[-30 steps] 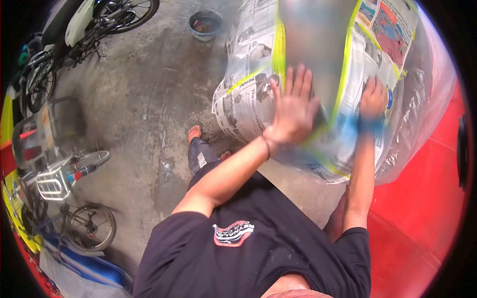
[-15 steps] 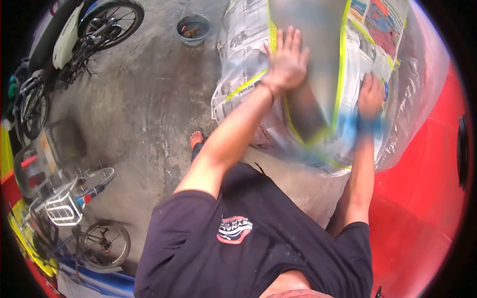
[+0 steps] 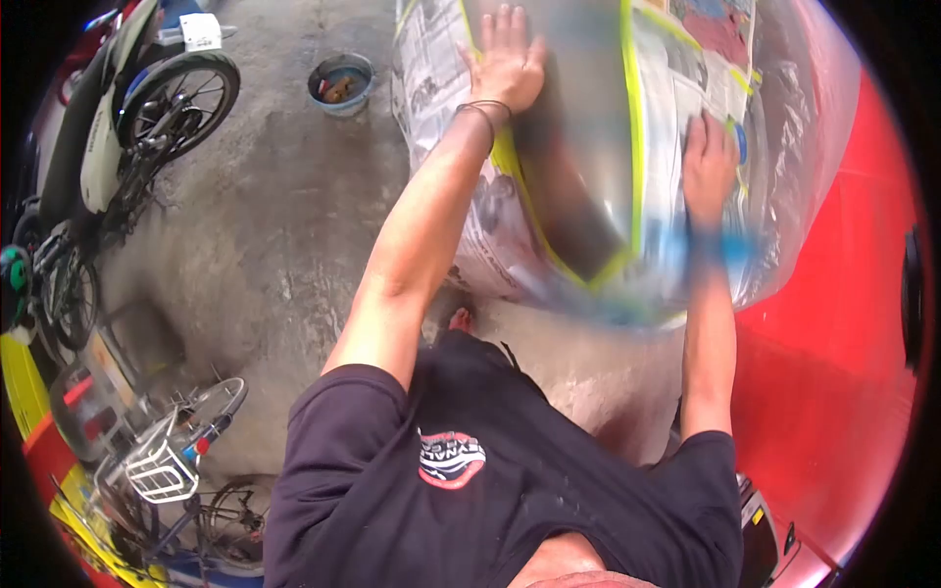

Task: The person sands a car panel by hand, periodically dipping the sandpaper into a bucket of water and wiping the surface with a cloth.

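My left hand (image 3: 507,67) lies palm down with fingers spread on the upper left of a smooth grey reflective panel (image 3: 583,108), close to its yellow-green tape border. Newspaper (image 3: 431,83) and clear plastic (image 3: 789,147) cover the surface around the panel. On the right, my right hand (image 3: 710,167) rests flat on newspaper beyond the panel's right tape edge, holding nothing visible. A small blue object (image 3: 740,143) is beside its fingers. Something blue and blurred (image 3: 714,247) shows around my right wrist. A thin dark band circles my left wrist.
A bucket (image 3: 340,84) with items inside stands on the concrete floor (image 3: 284,216). Motorcycles (image 3: 176,108) and a bicycle with a white rack (image 3: 162,468) are at the left. Red bodywork (image 3: 818,363) extends along the right.
The view has shifted, so the bucket appears further left and lower. My left hand has moved forward along the panel. My right hand remains on the newspaper, with its fingers now more extended.
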{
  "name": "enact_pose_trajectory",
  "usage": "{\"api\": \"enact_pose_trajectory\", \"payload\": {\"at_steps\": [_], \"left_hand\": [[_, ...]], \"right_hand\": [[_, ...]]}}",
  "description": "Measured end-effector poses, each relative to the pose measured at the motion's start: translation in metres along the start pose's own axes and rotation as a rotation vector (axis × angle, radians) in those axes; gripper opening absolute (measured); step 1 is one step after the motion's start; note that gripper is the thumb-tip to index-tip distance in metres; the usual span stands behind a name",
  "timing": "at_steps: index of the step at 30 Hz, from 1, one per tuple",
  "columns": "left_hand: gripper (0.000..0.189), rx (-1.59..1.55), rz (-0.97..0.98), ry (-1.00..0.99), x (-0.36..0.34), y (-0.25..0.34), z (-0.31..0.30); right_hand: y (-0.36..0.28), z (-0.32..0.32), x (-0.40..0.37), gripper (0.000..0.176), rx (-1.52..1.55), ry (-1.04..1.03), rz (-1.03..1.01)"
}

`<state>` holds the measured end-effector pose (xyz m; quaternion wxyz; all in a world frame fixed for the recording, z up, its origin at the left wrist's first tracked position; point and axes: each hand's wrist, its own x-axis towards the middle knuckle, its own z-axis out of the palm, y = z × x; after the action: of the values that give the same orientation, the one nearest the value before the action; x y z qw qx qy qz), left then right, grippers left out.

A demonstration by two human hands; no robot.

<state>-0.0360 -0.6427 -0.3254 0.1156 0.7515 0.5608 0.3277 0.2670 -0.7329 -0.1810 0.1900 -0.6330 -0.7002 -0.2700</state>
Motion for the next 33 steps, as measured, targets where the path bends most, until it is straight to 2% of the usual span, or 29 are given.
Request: {"api": "enact_pose_trajectory", "payload": {"at_steps": [2, 3, 4, 6, 9, 10, 12, 15, 16, 17, 18, 20, 23, 24, 26, 27, 29, 30, 31, 33], "left_hand": [[0.068, -0.232, -0.004, 0.204, -0.032, 0.023, 0.008], [0.072, -0.364, -0.057, 0.151, -0.084, 0.067, -0.030], [0.079, -0.489, -0.020, 0.117, -0.134, 0.094, -0.040], [0.084, -0.530, -0.005, 0.016, -0.222, 0.141, -0.042], [0.082, -0.405, -0.015, 0.028, -0.187, 0.123, -0.041], [0.077, -0.378, -0.057, 0.125, -0.142, 0.101, -0.035], [0.073, -0.114, -0.052, 0.066, -0.049, 0.038, -0.016], [0.068, -0.295, -0.153, 0.135, -0.033, 0.042, -0.027], [0.069, -0.200, -0.088, 0.192, -0.065, 0.059, -0.020], [0.076, -0.167, -0.056, 0.135, -0.105, 0.078, -0.024], [0.082, -0.378, -0.121, 0.092, -0.142, 0.104, -0.045], [0.085, -0.380, -0.125, 0.088, -0.195, 0.132, -0.050], [0.075, -0.321, -0.170, 0.131, -0.134, 0.105, -0.038], [0.060, -0.124, -0.091, 0.166, -0.091, 0.073, -0.022], [0.074, -0.088, -0.203, 0.121, -0.013, 0.023, -0.003], [0.074, -0.095, -0.204, 0.118, -0.014, 0.028, 0.000], [0.073, -0.121, -0.330, 0.116, -0.009, 0.040, 0.001], [0.067, -0.263, -0.314, 0.190, -0.038, 0.073, -0.019], [0.075, -0.318, -0.348, 0.115, -0.062, 0.095, -0.035], [0.076, -0.303, -0.346, 0.090, -0.086, 0.111, -0.039]], "right_hand": [[-0.001, 0.000, -0.004, 0.041, 0.003, 0.008, 0.013], [-0.003, 0.003, 0.000, 0.040, 0.009, 0.032, 0.011], [-0.005, 0.002, -0.001, 0.040, 0.009, 0.030, 0.019], [-0.008, -0.001, 0.000, 0.040, 0.008, 0.023, 0.023], [-0.010, -0.005, 0.000, 0.040, 0.035, 0.013, 0.022], [-0.008, -0.004, 0.000, 0.040, 0.034, 0.015, 0.021], [-0.006, -0.004, -0.001, 0.041, 0.029, -0.002, 0.030], [0.002, 0.004, -0.001, 0.043, 0.002, 0.005, 0.013], [0.002, 0.009, 0.002, 0.043, 0.020, 0.024, 0.010], [0.001, 0.008, 0.001, 0.044, 0.001, 0.022, 0.026], [0.002, 0.007, -0.003, 0.045, -0.022, 0.011, 0.042], [0.003, 0.006, -0.006, 0.044, -0.032, 0.023, -0.005], [0.000, 0.008, -0.003, 0.042, 0.000, 0.060, -0.030], [0.000, 0.008, -0.004, 0.043, 0.043, 0.073, 0.000], [-0.005, 0.003, -0.006, 0.042, 0.037, 0.069, 0.009], [-0.005, 0.000, -0.006, 0.042, 0.036, 0.062, 0.014], [0.003, 0.005, -0.009, 0.038, 0.010, 0.047, 0.006], [0.005, 0.010, -0.005, 0.040, -0.013, 0.038, -0.002], [0.005, 0.012, -0.004, 0.040, -0.008, 0.043, -0.003], [0.005, 0.009, -0.007, 0.043, 0.031, 0.031, 0.021]]}}
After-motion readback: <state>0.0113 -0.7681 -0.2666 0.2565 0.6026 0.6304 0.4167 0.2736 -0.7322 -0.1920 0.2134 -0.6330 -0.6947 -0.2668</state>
